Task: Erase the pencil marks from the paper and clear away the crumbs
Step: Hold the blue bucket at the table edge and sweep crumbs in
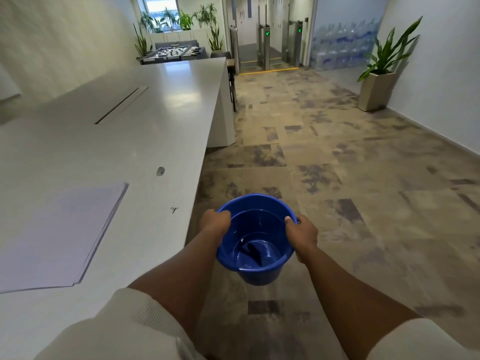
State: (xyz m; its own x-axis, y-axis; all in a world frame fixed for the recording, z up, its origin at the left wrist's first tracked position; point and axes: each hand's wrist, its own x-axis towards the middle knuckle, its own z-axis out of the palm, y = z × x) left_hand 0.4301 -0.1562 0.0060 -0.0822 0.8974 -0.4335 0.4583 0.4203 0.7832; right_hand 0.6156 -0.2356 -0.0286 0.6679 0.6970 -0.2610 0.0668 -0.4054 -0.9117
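Your paper lies on the table; the crumbs sit loose beside it.

You have a thin stack of white paper lying flat on the white table, near its front edge and well left of the table's right side. The sheets are slightly fanned, so you see offset edges along the right and lower sides. No pencil marks can be made out on the top sheet from here. To the right of the stack, apart from it, you see a small dark cluster of crumbs on the bare tabletop.
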